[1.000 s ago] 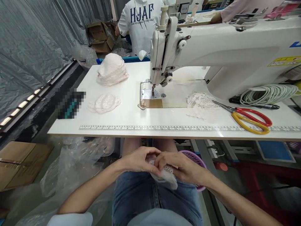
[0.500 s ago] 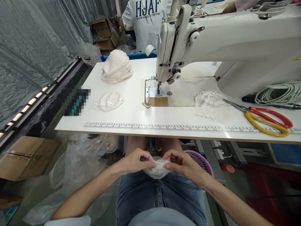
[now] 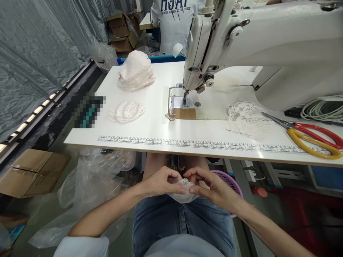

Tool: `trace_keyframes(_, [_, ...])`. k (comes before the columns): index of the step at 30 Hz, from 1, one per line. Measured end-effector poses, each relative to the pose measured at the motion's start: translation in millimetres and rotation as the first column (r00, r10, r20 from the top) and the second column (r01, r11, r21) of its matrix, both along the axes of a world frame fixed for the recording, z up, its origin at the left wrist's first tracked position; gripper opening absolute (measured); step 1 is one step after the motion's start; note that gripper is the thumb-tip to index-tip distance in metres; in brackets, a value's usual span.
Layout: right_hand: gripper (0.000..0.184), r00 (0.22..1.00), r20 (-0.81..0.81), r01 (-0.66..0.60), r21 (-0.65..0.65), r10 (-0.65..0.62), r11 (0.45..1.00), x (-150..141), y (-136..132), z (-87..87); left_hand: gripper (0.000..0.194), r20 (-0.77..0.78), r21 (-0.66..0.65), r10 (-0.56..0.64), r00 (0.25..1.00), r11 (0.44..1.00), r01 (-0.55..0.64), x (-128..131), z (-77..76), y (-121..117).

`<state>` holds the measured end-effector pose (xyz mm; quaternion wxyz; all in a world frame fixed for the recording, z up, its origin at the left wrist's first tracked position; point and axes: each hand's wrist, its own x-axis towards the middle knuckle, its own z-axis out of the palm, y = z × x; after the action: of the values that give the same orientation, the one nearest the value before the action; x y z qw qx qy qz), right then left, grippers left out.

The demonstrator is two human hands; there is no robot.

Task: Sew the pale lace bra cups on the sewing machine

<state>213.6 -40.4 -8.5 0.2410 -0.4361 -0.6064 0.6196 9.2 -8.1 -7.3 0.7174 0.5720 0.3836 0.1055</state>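
A small white lace-edged fabric piece (image 3: 183, 195) is held over my lap, below the table's front edge. My left hand (image 3: 166, 182) pinches its left side between thumb and fingers. On the right side, my right hand (image 3: 205, 184) grips it the same way, with the openwork lace showing between both thumbs. On the table, a similar lace piece (image 3: 128, 111) lies flat at the left. Behind that stands a stack of white fabric cups (image 3: 136, 69). Lace scraps (image 3: 245, 116) lie right of the needle.
A white sewing machine (image 3: 241, 39) stands on the white table (image 3: 155, 128), which has a printed ruler along its front. Scissors (image 3: 313, 137) with red and yellow handles lie at the right. A purple basket (image 3: 230, 184) sits below. A person in a white shirt (image 3: 175, 28) is beyond.
Both hands have shifted slightly right and drawn a little closer together on the lace-edged piece, which is now more folded. The view has moved slightly.
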Motion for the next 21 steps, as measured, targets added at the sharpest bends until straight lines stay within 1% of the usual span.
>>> trace_keyframes(4, [0.031, 0.995, -0.088, -0.053, -0.136, 0.041, 0.989, 0, -1, -1.8, 0.035, -0.034, -0.03, -0.002, 0.999, 1.0, 0.001, -5, -0.1, -1])
trace_keyframes(6, [0.031, 0.994, -0.104, -0.037, -0.14, 0.022, 0.99, -1, -2, -6.0, 0.035, -0.049, -0.031, 0.01, 0.999, 0.999, -0.011, -6, -0.4, -2])
trace_keyframes(9, [0.026, 0.995, -0.092, 0.019, -0.073, -0.025, 0.997, 0, -6, -12.7, 0.035, -0.053, -0.047, 0.036, 0.998, 0.998, -0.039, -7, -1.9, -3])
trace_keyframes(12, [0.018, 0.998, -0.019, 0.055, 0.029, -0.054, 0.998, 0, -10, -14.6, 0.035, -0.066, -0.07, 0.061, 0.996, 0.995, -0.065, -7, -3.8, -5])
trace_keyframes(15, [0.016, 0.995, 0.072, 0.053, 0.119, -0.062, 0.991, 0, -12, -11.8, 0.033, -0.078, -0.069, 0.072, 0.994, 0.995, -0.077, -5, -4.6, -7])
trace_keyframes(18, [0.015, 0.988, 0.137, 0.048, 0.191, -0.075, 0.98, -2, -13, -10.0, 0.03, -0.099, -0.035, 0.082, 0.992, 0.996, -0.086, -3, -2.8, -9])
trace_keyframes(21, [0.016, 0.984, 0.159, 0.041, 0.205, -0.075, 0.978, -3, -13, -12.3, 0.026, -0.119, -0.006, 0.091, 0.989, 0.996, -0.092, -1, 1.1, -10])
